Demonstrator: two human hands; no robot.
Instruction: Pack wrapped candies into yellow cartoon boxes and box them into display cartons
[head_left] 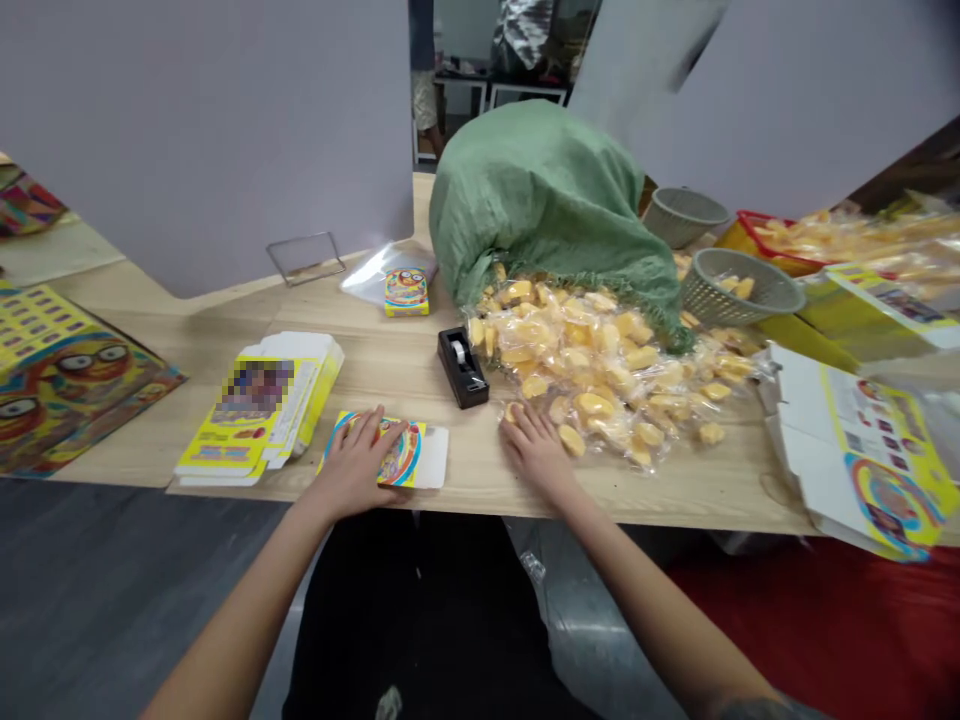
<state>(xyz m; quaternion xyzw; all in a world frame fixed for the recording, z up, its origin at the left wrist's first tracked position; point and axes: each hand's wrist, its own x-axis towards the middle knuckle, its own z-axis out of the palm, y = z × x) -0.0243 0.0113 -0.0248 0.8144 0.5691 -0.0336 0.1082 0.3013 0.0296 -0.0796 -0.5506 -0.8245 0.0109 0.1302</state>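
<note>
My left hand (pixel 356 465) lies with spread fingers on top of a small yellow carton (pixel 409 455), its thumb along the near edge. A white flap sticks out from the carton's right end. At the left front edge of a heap of yellow pieces in clear wrappers (pixel 596 405), my right hand (pixel 538 450) rests with fingers stretched out. Its fingertips touch or partly cover a wrapped piece; I cannot tell if any is gripped. Between and beyond my hands sits a black tape dispenser (pixel 463 368). The heap spills from a green woven sack (pixel 540 190).
Flattened yellow cartons (pixel 255 410) are stacked at left, near a large printed display box (pixel 71 375). Behind the dispenser, another small carton (pixel 406 291) lies on clear plastic. A grey basket (pixel 739 285) and an open carton (pixel 862 450) stand at right. Grey partitions (pixel 210 130) rise behind.
</note>
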